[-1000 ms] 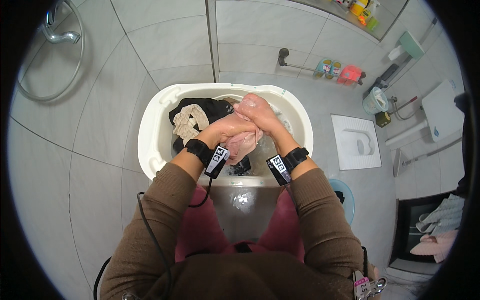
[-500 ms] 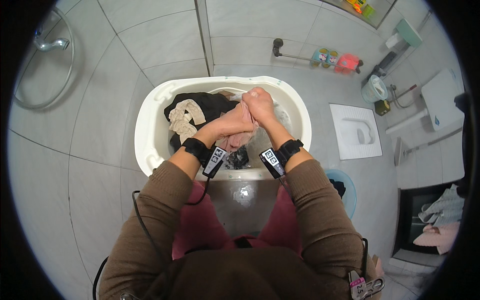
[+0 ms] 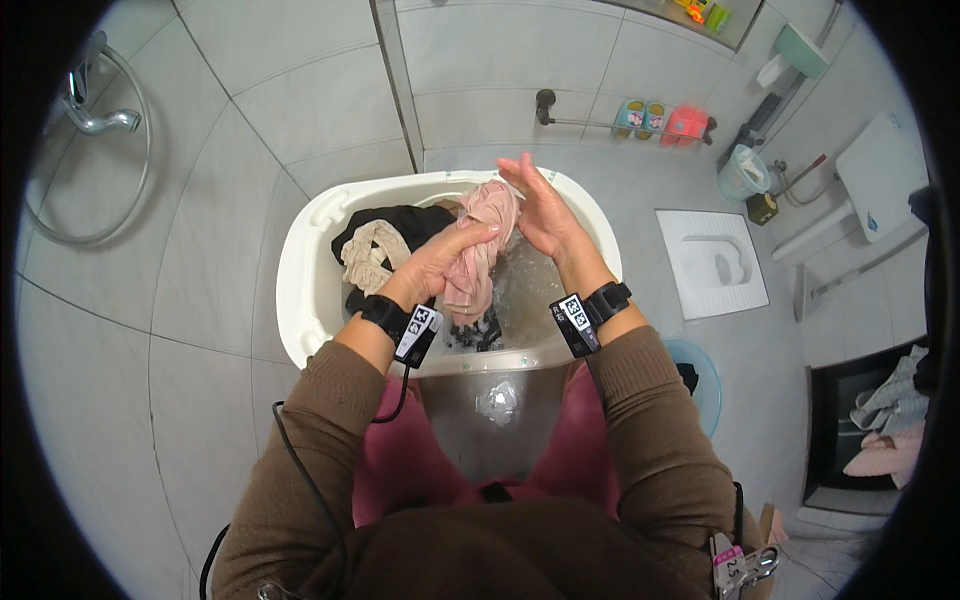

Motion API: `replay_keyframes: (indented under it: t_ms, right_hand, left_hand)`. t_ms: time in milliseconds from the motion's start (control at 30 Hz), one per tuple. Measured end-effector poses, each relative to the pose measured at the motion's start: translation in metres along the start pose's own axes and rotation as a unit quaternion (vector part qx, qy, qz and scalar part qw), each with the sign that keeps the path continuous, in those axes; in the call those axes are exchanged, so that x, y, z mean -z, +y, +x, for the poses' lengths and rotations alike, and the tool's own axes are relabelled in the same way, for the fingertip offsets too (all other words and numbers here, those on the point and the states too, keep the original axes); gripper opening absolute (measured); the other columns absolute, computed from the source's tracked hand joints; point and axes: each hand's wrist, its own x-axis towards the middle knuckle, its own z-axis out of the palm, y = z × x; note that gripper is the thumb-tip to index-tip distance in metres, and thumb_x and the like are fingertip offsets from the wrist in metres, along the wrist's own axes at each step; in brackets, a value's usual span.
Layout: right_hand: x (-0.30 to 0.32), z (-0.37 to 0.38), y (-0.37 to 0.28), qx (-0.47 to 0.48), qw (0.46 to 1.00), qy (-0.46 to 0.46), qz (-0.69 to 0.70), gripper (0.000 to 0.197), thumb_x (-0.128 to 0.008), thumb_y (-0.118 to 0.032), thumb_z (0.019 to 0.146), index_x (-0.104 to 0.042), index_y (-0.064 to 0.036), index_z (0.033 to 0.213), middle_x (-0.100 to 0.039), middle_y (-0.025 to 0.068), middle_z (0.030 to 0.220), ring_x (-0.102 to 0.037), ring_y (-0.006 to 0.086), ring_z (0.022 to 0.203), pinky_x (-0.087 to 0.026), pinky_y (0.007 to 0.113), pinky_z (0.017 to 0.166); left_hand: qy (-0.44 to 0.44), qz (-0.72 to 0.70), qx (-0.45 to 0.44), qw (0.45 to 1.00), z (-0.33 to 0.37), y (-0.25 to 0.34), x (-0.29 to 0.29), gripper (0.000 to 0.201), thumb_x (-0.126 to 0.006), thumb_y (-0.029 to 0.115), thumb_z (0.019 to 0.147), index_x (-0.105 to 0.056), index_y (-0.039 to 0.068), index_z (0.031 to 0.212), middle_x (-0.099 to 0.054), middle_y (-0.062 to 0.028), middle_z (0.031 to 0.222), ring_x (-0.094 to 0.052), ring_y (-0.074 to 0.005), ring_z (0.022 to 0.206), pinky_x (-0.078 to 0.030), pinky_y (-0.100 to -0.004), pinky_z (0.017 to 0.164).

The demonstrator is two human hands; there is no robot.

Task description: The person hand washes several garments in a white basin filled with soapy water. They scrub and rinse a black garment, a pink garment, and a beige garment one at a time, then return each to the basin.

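A wet pink cloth garment (image 3: 476, 270) hangs twisted over the white tub (image 3: 303, 318). My left hand (image 3: 445, 260) grips it around its middle, thumb across the front. Just right of the cloth, my right hand (image 3: 548, 218) is open, its fingers stretched out and apart, holding nothing. In the tub's left part lie a black garment (image 3: 360, 226) and a crumpled beige cloth (image 3: 372, 262). Cloudy water (image 3: 528, 290) fills the right part. Below the pink garment, a dark wet cloth (image 3: 476, 335) shows at the water's near side.
A light blue basin (image 3: 708, 385) with dark cloth stands right of my legs. Beyond it is a white squat toilet (image 3: 712, 264). Slippers (image 3: 686, 125) hang on a wall rail at the back. A shower tap (image 3: 105, 121) with a looped hose is at far left.
My right hand has let go of the pink garment and opened, moving right. The garment, bunched between both hands before, now hangs longer from my left hand.
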Motion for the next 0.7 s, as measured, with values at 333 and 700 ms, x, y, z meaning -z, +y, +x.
replay_keyframes:
  t_ms: [333,700]
  right_hand:
    - [-0.009,0.002,-0.008,0.010,0.988,-0.154,0.012,0.024,-0.074,-0.019,0.088,-0.051,-0.0121,0.088,-0.059,0.0016,0.086,-0.062,0.0141,0.080,-0.054,0.028,0.066]
    - [-0.027,0.007,0.027,0.032,0.872,0.055,-0.486,0.014,-0.062,-0.012,0.075,-0.056,-0.0037,0.084,-0.060,0.0152,0.074,-0.059,0.0301,0.071,-0.048,0.040,0.068]
  left_hand:
    - [-0.072,-0.122,0.106,0.984,-0.010,0.000,-0.019,0.048,-0.066,0.036,0.091,-0.053,0.005,0.124,-0.058,-0.0039,0.091,-0.055,-0.0109,0.071,-0.050,-0.0263,0.061]
    - [0.091,0.214,0.024,0.972,0.005,-0.028,-0.004,0.030,-0.077,0.020,0.081,-0.066,0.002,0.103,-0.066,-0.0021,0.092,-0.060,-0.0103,0.078,-0.047,-0.0248,0.063]
